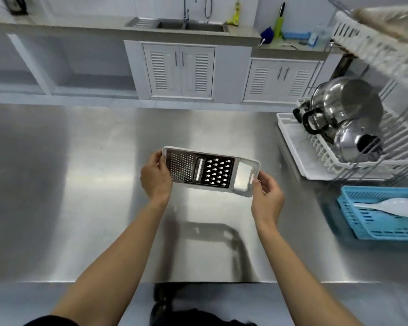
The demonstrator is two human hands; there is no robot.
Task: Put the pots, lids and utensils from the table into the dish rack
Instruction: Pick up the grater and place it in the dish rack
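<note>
A flat white-framed grater (210,171) with metal grating panels hangs above the middle of the steel table (80,184). My left hand (154,176) grips its left end and my right hand (267,197) holds its right handle end. At the table's right edge stands the white dish rack (320,149), with steel pots (344,102) and a steel lid (356,141) with a black knob leaning in it.
A blue plastic basket (384,215) holding a white rice spoon (393,207) sits on the table in front of the rack. A second white rack tier (375,41) hangs above at the top right. Counters, cabinets and a sink (186,25) lie beyond the table.
</note>
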